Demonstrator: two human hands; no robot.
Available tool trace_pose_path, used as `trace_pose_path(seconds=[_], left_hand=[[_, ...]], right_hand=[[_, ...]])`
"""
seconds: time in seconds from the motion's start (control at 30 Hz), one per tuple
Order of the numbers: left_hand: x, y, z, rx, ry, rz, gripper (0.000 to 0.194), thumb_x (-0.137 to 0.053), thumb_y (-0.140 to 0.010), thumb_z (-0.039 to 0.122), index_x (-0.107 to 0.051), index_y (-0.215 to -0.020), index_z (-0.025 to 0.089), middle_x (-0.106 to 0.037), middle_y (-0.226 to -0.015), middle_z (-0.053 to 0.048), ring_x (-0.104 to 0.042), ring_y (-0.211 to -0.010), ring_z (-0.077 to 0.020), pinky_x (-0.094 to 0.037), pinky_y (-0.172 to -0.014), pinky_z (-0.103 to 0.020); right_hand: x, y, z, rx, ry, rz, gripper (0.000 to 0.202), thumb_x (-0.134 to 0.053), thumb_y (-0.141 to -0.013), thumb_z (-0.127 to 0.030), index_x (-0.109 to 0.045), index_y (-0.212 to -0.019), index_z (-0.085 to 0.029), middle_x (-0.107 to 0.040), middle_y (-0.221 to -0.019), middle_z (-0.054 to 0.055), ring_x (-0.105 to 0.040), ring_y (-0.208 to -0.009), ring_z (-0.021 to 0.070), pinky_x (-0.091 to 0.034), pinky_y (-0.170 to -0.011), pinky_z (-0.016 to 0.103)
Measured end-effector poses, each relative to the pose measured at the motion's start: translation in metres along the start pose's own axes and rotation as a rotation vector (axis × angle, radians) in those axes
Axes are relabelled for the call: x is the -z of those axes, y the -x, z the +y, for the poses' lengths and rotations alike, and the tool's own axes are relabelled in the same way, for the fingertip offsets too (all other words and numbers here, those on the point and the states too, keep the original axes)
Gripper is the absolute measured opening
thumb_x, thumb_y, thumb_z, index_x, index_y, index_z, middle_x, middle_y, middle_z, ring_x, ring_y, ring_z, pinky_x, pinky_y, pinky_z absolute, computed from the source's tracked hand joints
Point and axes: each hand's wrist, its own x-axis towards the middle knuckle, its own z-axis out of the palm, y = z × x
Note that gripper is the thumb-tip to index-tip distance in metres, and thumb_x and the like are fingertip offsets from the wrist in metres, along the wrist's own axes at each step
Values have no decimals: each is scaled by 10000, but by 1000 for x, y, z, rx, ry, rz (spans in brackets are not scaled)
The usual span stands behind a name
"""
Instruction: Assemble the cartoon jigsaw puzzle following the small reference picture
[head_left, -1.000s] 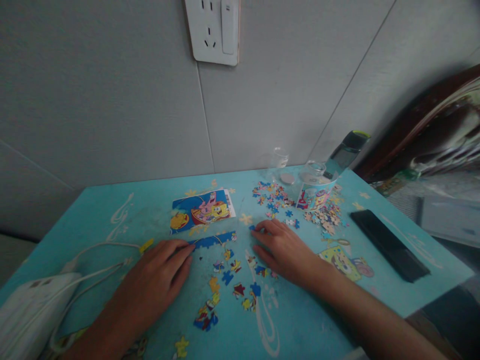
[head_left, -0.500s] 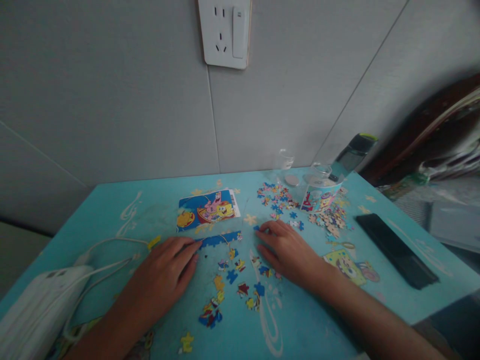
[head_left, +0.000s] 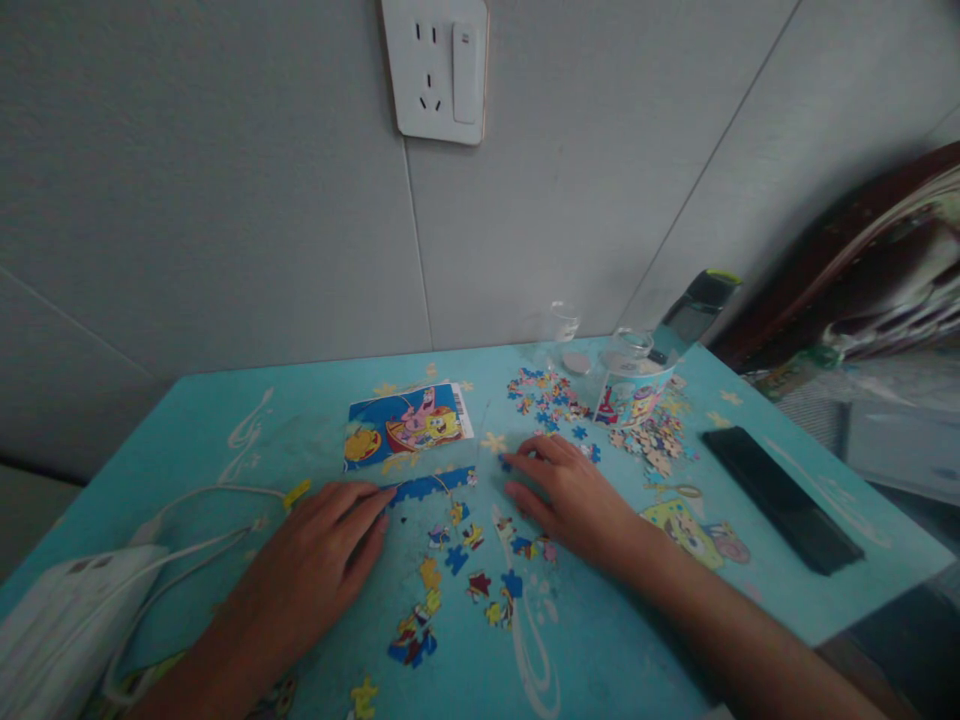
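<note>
The left grip [head_left: 319,545] is lying low over the bench [head_left: 600,640], its fingers stretched out side by side, the thumb a little below them, and its fingertips are touching the left end of a blue puzzle strip [head_left: 431,485]. The strip is running to the right from those fingertips, ending short of the right grip [head_left: 566,492]. That right grip is curling its fingers, with a small blue piece [head_left: 505,460] sitting at the index fingertip; the thumb is showing apart below, and whether the fingers are pinching the piece or only pressing it, I cannot tell. The blue piece is lying just beyond the strip's right end, with a gap between.

Above the strip, a picture card [head_left: 405,425] is lying flat. Loose pieces [head_left: 456,560] are scattering between and below both hands. Farther back on the right, a pile of pieces [head_left: 547,393] is spreading beside a printed tub [head_left: 636,395], and a black case [head_left: 784,500] is resting near the bench's right edge.
</note>
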Motion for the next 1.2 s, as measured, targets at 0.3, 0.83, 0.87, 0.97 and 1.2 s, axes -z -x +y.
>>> trace_pose_path(seconds=[0.3,0.83,0.87,0.97,1.2], left_hand=[[-3,3,-3,-2,12,1,386,-465,-1031,408,-633,-1328,226,-649,-1248,-92,-623,-1124,-267,-509,-1030,-466],[3,0,0,-37,-20,49,380,-450,-1022,431,-689,-1237,230,-694,-1176,-81,-655,-1068,-267,-532,-979,-456],[2,1,-1,-37,-19,43,380,-454,-1020,435,-687,-1241,232,-692,-1182,-79,-652,-1073,-269,-527,-983,-458],[0,3,-5,-35,-15,36,390,-459,-1021,450,-664,-1274,234,-675,-1215,-76,-638,-1097,-274,-502,-1009,-476],[-12,13,-16,-15,-10,2,396,-492,-1013,456,-595,-1360,295,-638,-1286,-45,-606,-1156,-265,-477,-1045,-488]], right_hand=[[-16,-11,39,-311,236,102,601,-399,-1046,-536,-514,-1464,-119,-536,-1470,217,-483,-1363,374,-383,-1122,557],[-10,-48,56,-217,228,88,644,-297,-1058,-583,-398,-1559,-191,-512,-1516,162,-410,-1442,330,-246,-1209,535],[-6,-44,56,-205,209,81,634,-291,-1064,-570,-387,-1566,-196,-511,-1521,157,-412,-1446,325,-262,-1208,535],[8,-29,56,-181,154,90,607,-308,-1074,-520,-412,-1555,-164,-486,-1546,170,-417,-1455,315,-328,-1196,508],[13,5,40,-157,-14,186,382,-441,-1062,-388,-699,-1272,-199,-671,-1339,120,-626,-1254,268,-475,-1116,452]])
